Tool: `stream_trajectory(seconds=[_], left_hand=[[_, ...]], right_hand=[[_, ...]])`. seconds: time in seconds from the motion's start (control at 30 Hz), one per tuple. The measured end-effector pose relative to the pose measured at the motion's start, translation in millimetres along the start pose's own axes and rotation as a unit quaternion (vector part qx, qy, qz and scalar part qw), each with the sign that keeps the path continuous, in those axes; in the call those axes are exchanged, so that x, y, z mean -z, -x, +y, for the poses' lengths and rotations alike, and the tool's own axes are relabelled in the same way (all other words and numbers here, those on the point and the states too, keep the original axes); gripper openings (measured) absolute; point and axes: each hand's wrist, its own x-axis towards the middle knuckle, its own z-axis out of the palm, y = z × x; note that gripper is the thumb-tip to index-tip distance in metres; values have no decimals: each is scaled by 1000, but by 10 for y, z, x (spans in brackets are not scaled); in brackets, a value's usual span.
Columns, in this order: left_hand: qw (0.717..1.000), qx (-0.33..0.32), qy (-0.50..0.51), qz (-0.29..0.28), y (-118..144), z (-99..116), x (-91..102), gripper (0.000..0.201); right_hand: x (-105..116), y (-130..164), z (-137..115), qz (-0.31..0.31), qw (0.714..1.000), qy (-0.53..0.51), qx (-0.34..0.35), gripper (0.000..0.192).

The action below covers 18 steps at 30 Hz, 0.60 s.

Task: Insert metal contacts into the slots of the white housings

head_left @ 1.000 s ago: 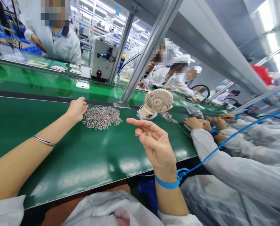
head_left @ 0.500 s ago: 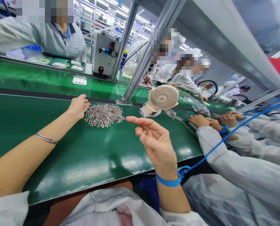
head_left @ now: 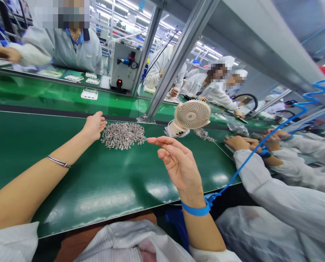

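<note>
A flat heap of small shiny metal parts lies on the green work surface. At its left edge is my left hand, fingers loosely stretched with nothing held; the fingertips are at the parts, and I cannot tell whether they touch. My right hand is by the heap's right side, palm turned inward. Its index finger points at the heap, the other fingers are slightly bent, and I see nothing in it. A blue wrist strap with a coiled cord circles my right wrist.
A beige fan stands behind my right hand, with a smaller pile of metal parts beside it. A metal post rises at the back. White panels lie on the far belt. A co-worker's sleeves crowd the right.
My right thumb has moved closer to the index finger. My left hand stays by the heap. The white panel on the far belt has shifted left; a co-worker's hand now shows across the belt.
</note>
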Motion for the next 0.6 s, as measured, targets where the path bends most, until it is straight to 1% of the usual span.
stream_trajectory(seconds=[0.03,0.1,0.17,0.2,0.27,0.33,0.37,0.4,0.43,0.5,0.57,0.6], left_hand=[[1000,-9,-8,-8,2,-7,3,21],[999,-31,-27,-29,4,-18,15,28],[995,-60,-55,-52,-10,-22,41,38],[993,-75,-74,-61,-26,-21,59,43],[984,-110,-126,-66,-70,-17,106,51],[967,-154,-198,-57,-112,-22,150,55],[953,-177,-241,-53,-124,-33,164,54],[935,-199,-287,-55,-124,-52,169,53],[915,-220,-334,-62,-113,-82,164,51],[865,-252,-421,-100,-57,-169,125,49],[811,-275,-493,-154,22,-276,67,48],[783,-283,-523,-181,58,-327,40,48]], right_hand=[[-20,-9,45,3,1000,9,8,11],[-82,-28,189,-5,998,53,31,18],[-152,-50,400,-36,989,134,49,27],[-180,-65,521,-54,980,184,61,29],[-206,-108,766,-73,948,289,110,28],[-188,-178,974,-76,899,396,172,30],[-169,-222,1052,-79,869,450,190,34],[-148,-271,1108,-86,837,504,193,39],[-131,-325,1142,-95,806,556,181,44],[-119,-442,1156,-116,750,638,133,50],[-145,-568,1127,-135,711,684,87,53],[-168,-633,1109,-146,701,695,70,54]])
